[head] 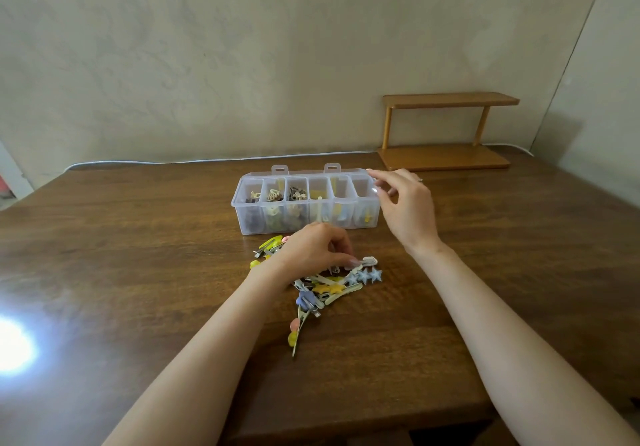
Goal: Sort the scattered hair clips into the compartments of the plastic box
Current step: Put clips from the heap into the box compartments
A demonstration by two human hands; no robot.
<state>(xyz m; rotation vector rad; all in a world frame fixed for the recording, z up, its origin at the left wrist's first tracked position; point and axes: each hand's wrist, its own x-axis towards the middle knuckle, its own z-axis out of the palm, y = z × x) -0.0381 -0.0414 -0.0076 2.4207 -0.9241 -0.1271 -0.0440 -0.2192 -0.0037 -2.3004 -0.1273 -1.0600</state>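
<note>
Right now the plastic box [346, 218] stands open on the table [138, 272], a bit closer to the far edge than to the near one. It has six compartments in a row, and most have clips in them. The pile of hair clips [322, 293] lies just beside the box, on the side of the near edge. The left hand [311, 251] rests on the pile with curled fingers and pinches a white clip [369, 260]. The right hand [405, 203] is at the right end of the box, its fingers loosely bent and holding nothing I can see. A wooden shelf [446, 158] stands at the far right corner.
</note>
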